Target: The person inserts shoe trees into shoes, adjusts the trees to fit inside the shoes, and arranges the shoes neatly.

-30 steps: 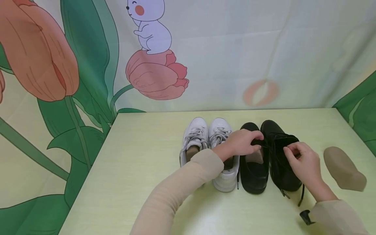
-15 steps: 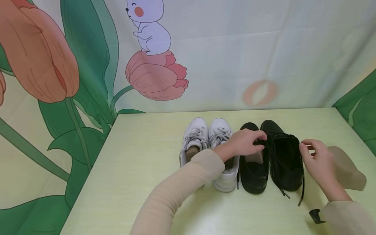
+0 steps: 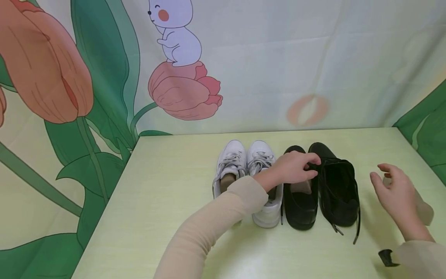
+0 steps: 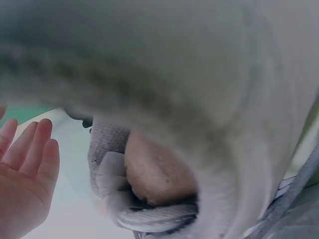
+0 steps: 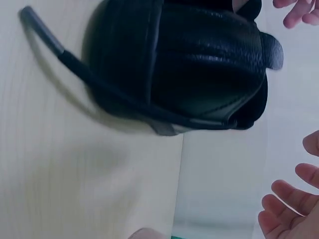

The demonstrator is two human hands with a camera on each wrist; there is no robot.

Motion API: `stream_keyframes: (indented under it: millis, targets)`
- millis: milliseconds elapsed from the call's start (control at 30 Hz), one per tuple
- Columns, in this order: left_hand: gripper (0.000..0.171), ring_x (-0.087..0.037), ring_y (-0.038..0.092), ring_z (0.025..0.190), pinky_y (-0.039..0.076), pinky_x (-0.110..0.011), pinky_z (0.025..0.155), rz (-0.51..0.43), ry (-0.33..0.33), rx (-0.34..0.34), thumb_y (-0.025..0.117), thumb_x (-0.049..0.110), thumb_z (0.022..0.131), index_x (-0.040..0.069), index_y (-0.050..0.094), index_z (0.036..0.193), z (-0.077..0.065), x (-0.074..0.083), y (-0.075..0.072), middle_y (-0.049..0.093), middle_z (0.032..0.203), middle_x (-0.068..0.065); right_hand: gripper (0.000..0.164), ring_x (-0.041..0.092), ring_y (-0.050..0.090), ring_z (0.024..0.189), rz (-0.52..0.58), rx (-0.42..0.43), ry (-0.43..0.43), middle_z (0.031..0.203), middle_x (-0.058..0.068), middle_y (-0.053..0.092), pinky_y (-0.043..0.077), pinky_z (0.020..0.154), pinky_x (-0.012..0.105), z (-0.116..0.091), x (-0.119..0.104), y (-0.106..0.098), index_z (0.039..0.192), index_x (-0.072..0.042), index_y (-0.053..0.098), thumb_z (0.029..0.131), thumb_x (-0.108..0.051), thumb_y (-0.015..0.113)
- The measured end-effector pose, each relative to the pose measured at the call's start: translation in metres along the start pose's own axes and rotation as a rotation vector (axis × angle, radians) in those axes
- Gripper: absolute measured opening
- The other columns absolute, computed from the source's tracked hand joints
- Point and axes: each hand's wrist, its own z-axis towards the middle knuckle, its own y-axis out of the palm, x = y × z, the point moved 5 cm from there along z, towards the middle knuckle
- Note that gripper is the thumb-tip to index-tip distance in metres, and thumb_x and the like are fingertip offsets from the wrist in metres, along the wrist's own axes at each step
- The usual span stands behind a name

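In the head view, two black shoes stand side by side, toes away. My left hand (image 3: 297,166) hovers over the left black shoe (image 3: 301,215), its thumb and forefinger apart beside the laces. A beige insole (image 3: 300,188) shows inside that shoe. The right black shoe (image 3: 338,193) gapes wide and dark inside, one lace trailing by its heel. To its right my right hand (image 3: 397,190) is held in the air, fingers loosely bent and holding nothing. Partly behind it lies another beige insole (image 3: 425,211). The right wrist view shows the black shoe (image 5: 209,64) close up.
Left of the black pair stand two white sneakers, the left one (image 3: 234,153) and the right one (image 3: 267,217), partly covered by my left forearm. A brown insole (image 4: 154,172) sits inside a white sneaker in the left wrist view. A printed curtain (image 3: 251,69) hangs behind the pale table (image 3: 167,186).
My right hand has moved right, off the right black shoe and over toward the loose insole, which it now mostly covers. That shoe's opening is uncovered. My left hand has shifted only slightly.
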Motion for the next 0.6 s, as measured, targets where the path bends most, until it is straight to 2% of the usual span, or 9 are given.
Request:
stream_keyframes:
  millis: [233, 467, 600]
  targets:
    - [0.031, 0.000, 0.056, 0.098, 0.042, -0.014, 0.081, -0.007, -0.003, 0.002, 0.049, 0.031, 0.091, 0.023, 0.050, 0.121, 0.002, 0.005, -0.003, 0.058, 0.118, 0.008, 0.048, 0.049, 0.038, 0.107, -0.065, 0.001, 0.063, 0.122, 0.035, 0.042, 0.028, 0.085, 0.059, -0.001, 0.010, -0.006, 0.126, 0.009, 0.040, 0.092, -0.024, 0.042]
    - [0.033, 0.001, 0.056, 0.095, 0.042, -0.012, 0.078, -0.025, -0.009, 0.013, 0.049, 0.030, 0.091, 0.024, 0.048, 0.123, 0.003, 0.008, -0.004, 0.055, 0.123, 0.009, 0.054, 0.053, 0.029, 0.116, -0.120, -0.024, 0.181, 0.131, 0.033, 0.035, 0.025, 0.090, 0.061, -0.001, 0.027, -0.010, 0.133, 0.004, 0.033, 0.089, -0.027, 0.040]
    - [0.034, 0.001, 0.056, 0.093, 0.041, -0.011, 0.074, -0.051, -0.011, 0.018, 0.049, 0.030, 0.091, 0.024, 0.045, 0.124, 0.003, 0.010, -0.006, 0.056, 0.123, 0.008, 0.055, 0.055, 0.028, 0.115, -0.134, -0.028, 0.181, 0.130, 0.034, 0.036, 0.025, 0.090, 0.061, -0.003, 0.033, -0.012, 0.131, 0.005, 0.033, 0.087, -0.027, 0.041]
